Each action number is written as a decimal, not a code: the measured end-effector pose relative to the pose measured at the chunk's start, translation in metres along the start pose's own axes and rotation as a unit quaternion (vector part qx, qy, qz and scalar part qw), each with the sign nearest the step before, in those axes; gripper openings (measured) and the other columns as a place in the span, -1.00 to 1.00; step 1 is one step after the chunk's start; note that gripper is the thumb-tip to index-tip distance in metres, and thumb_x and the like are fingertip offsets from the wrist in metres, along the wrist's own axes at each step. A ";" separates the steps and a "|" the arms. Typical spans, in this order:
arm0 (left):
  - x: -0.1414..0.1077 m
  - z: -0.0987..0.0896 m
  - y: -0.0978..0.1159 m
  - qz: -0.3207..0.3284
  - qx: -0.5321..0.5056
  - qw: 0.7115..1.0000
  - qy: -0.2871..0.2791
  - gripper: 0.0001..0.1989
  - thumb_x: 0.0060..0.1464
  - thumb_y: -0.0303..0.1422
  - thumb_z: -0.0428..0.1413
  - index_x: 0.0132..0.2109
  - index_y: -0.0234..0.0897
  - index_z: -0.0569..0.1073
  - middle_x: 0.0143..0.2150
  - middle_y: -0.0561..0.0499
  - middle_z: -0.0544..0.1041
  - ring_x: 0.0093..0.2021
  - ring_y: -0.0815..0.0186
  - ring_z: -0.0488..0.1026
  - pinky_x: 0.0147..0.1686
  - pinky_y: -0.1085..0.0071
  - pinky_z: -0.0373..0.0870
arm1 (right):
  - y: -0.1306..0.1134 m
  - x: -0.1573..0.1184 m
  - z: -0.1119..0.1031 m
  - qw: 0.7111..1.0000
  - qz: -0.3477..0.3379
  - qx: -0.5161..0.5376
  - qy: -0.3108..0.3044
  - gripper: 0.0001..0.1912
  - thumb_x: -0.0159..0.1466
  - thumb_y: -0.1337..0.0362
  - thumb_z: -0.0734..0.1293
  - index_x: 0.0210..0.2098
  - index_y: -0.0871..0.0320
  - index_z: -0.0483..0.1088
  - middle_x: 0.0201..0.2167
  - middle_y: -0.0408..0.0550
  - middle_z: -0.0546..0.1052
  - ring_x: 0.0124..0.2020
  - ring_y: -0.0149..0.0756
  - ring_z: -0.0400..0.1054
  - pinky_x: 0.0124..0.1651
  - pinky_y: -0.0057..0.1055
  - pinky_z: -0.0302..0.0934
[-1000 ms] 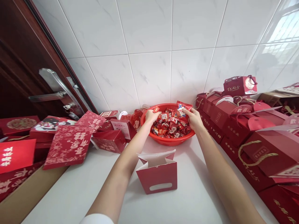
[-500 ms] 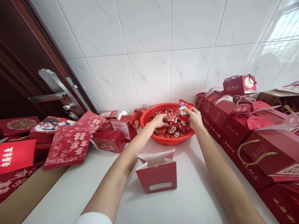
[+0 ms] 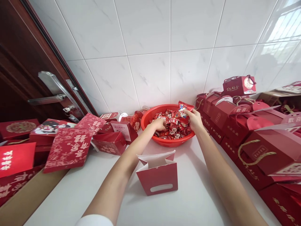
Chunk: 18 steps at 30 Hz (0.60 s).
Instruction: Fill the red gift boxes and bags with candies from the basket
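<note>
In the middle of the frame, the basket (image 3: 172, 143) holds a heap of wrapped sweets (image 3: 174, 129). The left hand (image 3: 159, 124) reaches into them, its fingers bent downward; whether they grip any sweets cannot be told. At the basket's right side, the right hand (image 3: 196, 120) pinches a larger packet (image 3: 182, 108) between thumb and fingers, above the heap. At lower centre, the box (image 3: 157, 177) stands upright and open on the table (image 3: 195, 194), between the forearms.

The packet looks slick and is held near its right side, so a loose pinch could let it slip onto the heap or over the rim. Hard digging by the left hand could push sweets over the left rim. The box looks light and nothing steadies it; the left forearm, close beside it, could knock it over. Its side folds bend inward, so anything bulky could catch at the mouth.
</note>
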<state>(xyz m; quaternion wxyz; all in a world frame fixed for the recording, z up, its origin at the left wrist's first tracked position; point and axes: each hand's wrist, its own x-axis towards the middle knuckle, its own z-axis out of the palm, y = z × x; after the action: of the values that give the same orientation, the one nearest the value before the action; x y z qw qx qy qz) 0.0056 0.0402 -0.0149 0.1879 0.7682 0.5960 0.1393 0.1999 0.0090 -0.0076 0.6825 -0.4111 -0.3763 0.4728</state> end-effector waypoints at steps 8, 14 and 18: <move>0.004 -0.002 -0.001 0.014 -0.127 0.988 0.086 -0.93 -0.17 -0.43 0.24 -0.53 -0.22 0.52 -0.39 -0.02 0.61 -0.25 0.14 0.52 -0.17 0.35 0.38 | -0.004 -0.003 0.002 1.000 0.005 0.002 0.005 -0.73 -0.16 0.24 0.50 -0.45 0.13 0.44 -0.51 -0.16 0.56 -0.42 -0.27 0.48 -0.36 -0.38 0.39; 0.003 -0.005 0.003 0.025 -0.211 0.966 0.146 -0.89 -0.06 -0.42 0.14 -0.50 -0.28 0.50 -0.44 0.02 0.56 -0.29 0.21 0.48 -0.20 0.37 0.36 | 0.000 -0.002 0.002 1.000 -0.002 0.004 -0.002 -0.68 -0.17 0.25 0.52 -0.40 0.14 0.46 -0.48 -0.15 0.58 -0.40 -0.24 0.50 -0.31 -0.34 0.41; -0.002 -0.012 0.009 0.090 -0.292 0.937 0.170 -0.81 0.02 -0.29 0.10 -0.41 -0.31 0.53 -0.35 0.01 0.59 -0.28 0.26 0.49 -0.21 0.40 0.37 | 0.000 -0.002 0.001 0.999 -0.004 0.017 -0.029 -0.59 -0.25 0.28 0.55 -0.36 0.16 0.49 -0.46 -0.14 0.60 -0.40 -0.22 0.51 -0.30 -0.33 0.41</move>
<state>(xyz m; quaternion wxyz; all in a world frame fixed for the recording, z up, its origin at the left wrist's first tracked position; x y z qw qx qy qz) 0.0077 0.0380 -0.0002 0.2868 0.6948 0.4805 0.4517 0.1983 0.0069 -0.0078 0.6796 -0.3841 -0.3898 0.4885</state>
